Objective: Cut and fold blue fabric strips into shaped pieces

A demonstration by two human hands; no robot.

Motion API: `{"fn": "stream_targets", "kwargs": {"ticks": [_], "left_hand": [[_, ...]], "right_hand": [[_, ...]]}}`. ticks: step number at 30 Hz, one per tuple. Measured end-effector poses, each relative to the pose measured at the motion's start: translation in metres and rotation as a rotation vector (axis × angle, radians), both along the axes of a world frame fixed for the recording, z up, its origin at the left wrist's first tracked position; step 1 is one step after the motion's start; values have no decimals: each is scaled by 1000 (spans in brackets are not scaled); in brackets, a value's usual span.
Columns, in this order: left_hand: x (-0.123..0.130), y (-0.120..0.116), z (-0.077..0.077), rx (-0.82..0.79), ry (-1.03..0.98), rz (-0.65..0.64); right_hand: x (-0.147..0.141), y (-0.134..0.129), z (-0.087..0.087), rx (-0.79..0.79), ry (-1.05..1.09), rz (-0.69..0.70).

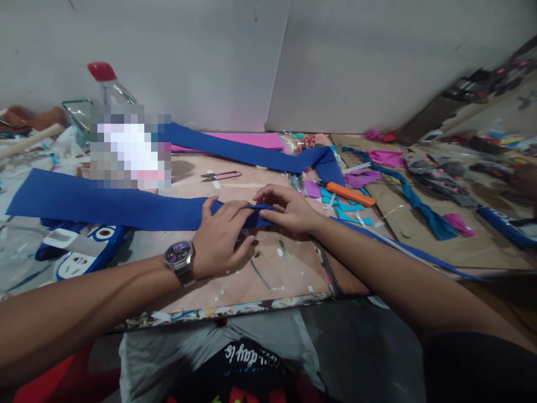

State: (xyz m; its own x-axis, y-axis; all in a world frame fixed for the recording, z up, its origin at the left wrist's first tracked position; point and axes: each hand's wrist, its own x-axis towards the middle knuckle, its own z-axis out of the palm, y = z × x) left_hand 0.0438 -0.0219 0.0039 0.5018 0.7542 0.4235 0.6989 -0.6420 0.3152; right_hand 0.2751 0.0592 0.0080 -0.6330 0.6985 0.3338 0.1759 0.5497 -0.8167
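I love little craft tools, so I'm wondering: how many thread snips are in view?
1. The thread snips lie beyond the left hand, between the near blue strip and the far blue strip. Others may be hidden among the scraps.

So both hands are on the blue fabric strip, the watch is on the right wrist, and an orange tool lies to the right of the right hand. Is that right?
Not quite: the head view shows the watch on the left wrist. The left hand and right hand are on the blue fabric strip, with the orange tool as described.
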Motion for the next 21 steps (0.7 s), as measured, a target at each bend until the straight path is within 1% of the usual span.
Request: {"fn": "stream_targets", "kwargs": {"ticks": [2,5,14,21], "left_hand": [[0,0,0,2,2,-2],[0,0,0,2,-3,-3],[0,0,1,-11,-11,-11],[-1,1,-3,-7,0,-24]], "right_hand": [[0,-1,1,-17,-30,22],[-1,0,2,13,-54,37],[-2,2,0,27,-61,-8],[-2,4,-3,18,-94,-13]]}}
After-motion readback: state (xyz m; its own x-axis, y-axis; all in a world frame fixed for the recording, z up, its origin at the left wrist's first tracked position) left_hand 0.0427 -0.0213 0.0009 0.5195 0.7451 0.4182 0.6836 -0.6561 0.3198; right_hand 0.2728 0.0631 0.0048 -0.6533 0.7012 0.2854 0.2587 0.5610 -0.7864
